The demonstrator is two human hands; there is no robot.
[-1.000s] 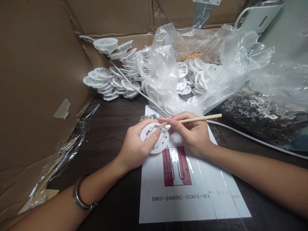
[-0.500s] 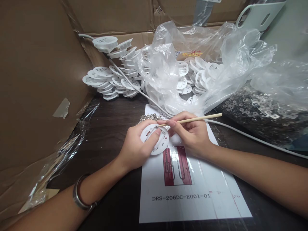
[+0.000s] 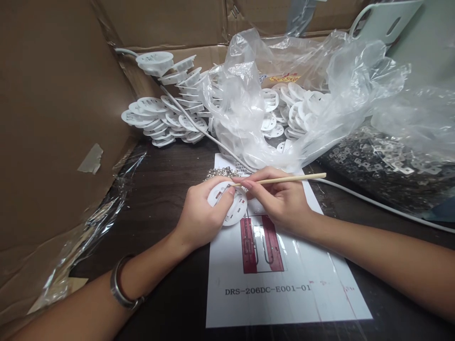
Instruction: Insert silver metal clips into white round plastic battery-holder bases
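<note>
A round white plastic disc with slots [image 3: 236, 210] is held in my left hand [image 3: 201, 213], its thumb pressed across the face. My right hand [image 3: 280, 196] pinches a thin wooden stick [image 3: 291, 179], like a chopstick. The stick's left tip meets the disc's upper part, close to my left thumb. Just behind my left hand lies a small heap of shiny metal pieces [image 3: 225, 173]. Beneath both hands is a printed sheet [image 3: 256, 305] with a red and white picture. What my fingers do behind the disc is hidden.
Stacked white discs [image 3: 149, 106] stand at the back left, and more lie in and behind a clear plastic bag [image 3: 245, 94]. Another bag of flat metal parts [image 3: 384, 156] sits at the right. A white cable [image 3: 373, 196] crosses the dark table. Cardboard [image 3: 53, 118] walls the left and back.
The stick has tipped closer to level, its right end lower than before. The disc has tilted a little in my left hand. Both hands stay in nearly the same place.
</note>
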